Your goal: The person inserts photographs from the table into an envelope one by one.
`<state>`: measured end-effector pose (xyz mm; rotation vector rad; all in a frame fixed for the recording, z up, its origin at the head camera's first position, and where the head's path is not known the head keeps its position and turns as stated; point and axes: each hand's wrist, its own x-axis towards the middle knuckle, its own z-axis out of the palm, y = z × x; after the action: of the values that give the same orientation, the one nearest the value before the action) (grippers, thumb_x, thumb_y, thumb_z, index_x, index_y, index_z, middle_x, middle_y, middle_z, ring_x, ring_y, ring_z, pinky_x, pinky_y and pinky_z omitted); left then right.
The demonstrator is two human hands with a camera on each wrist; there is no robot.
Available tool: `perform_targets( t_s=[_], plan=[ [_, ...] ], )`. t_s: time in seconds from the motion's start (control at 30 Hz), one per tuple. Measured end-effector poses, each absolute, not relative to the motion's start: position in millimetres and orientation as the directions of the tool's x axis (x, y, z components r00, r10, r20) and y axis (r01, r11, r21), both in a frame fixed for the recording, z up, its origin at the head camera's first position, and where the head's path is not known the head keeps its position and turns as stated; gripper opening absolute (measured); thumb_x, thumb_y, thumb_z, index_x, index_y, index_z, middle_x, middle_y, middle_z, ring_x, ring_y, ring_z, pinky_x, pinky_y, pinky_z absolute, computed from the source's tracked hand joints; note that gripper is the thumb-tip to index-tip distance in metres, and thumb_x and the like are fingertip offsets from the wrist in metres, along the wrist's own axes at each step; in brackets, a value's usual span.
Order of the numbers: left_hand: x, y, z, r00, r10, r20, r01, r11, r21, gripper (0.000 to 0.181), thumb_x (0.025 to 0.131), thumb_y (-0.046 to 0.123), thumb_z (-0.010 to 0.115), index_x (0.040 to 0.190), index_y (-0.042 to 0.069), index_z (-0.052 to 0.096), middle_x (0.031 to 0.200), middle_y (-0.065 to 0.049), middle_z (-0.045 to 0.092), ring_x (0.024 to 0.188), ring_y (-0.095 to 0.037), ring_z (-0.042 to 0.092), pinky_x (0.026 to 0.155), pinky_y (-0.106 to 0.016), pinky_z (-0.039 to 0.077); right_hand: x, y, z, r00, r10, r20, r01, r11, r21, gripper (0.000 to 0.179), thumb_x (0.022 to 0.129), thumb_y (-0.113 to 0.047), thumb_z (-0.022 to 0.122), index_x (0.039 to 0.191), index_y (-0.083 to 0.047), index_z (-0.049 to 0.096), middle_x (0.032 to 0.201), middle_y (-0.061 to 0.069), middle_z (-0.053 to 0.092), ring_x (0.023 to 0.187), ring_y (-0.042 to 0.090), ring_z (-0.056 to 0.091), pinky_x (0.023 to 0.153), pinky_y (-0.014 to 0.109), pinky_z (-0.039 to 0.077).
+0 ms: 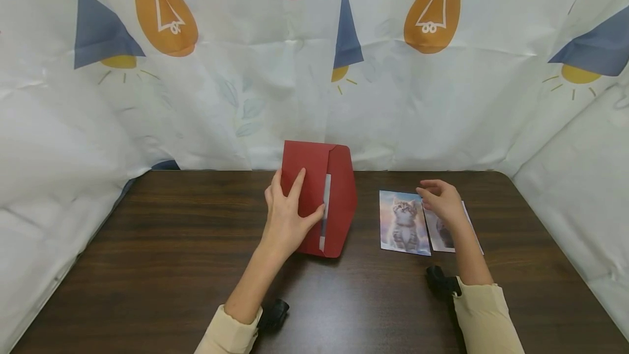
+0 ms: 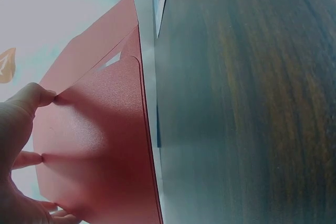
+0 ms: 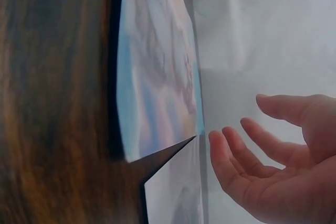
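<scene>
A red envelope (image 1: 313,184) lies near the table's back edge, its flap (image 1: 344,206) spread to the right and a white strip (image 1: 326,201) showing along the opening. My left hand (image 1: 286,223) presses on it with fingers spread, the thumb at the opening. In the left wrist view the fingertips touch the envelope's face (image 2: 105,129). Over on the right, my right hand (image 1: 443,202) hovers above two picture cards, holding nothing, fingers loosely bent. One card shows a grey kitten (image 1: 404,224); the other, a greyish card (image 1: 440,234), is partly hidden by the hand and forearm.
Dark wooden table (image 1: 162,245) underneath everything. A pale curtain (image 1: 216,92) printed with lamps and bulbs hangs along the back edge and sides. Each wrist carries a small black camera, such as the right one (image 1: 439,282).
</scene>
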<state>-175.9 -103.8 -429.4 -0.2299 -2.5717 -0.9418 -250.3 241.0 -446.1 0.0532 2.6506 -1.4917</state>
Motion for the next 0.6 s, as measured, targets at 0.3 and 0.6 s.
perform_targets(
  t_s=[0.3, 0.6],
  plan=[
    [-176.1, -104.0, -428.5, -0.922, 0.012, 0.386, 0.260, 0.758, 0.598, 0.087, 0.087, 0.022, 0.087, 0.160, 0.008, 0.043, 0.167, -0.027, 0.021, 0.143, -0.047, 0.031, 0.095, -0.059, 0.059, -249.9, 245.2, -448.7, -0.988, -0.013, -0.153, 0.119, 0.561, -0.819, 0.055, 0.111, -0.024, 0.053, 0.150, 0.013, 0.045, 0.140, 0.040, 0.055, 0.110, 0.043, 0.070, 0.087, 0.035, 0.062],
    [-174.9, -103.3, -425.9, -0.927, 0.005, 0.375, 0.249, 0.758, 0.603, 0.087, 0.086, 0.023, 0.087, 0.161, 0.009, 0.043, 0.167, -0.027, 0.022, 0.143, -0.047, 0.031, 0.095, -0.059, 0.058, -253.9, 251.5, -457.0, -0.982, -0.010, -0.186, 0.146, 0.581, -0.801, 0.053, 0.110, -0.022, 0.054, 0.150, 0.013, 0.045, 0.135, 0.039, 0.058, 0.094, 0.028, 0.074, 0.089, 0.044, 0.061]
  ],
)
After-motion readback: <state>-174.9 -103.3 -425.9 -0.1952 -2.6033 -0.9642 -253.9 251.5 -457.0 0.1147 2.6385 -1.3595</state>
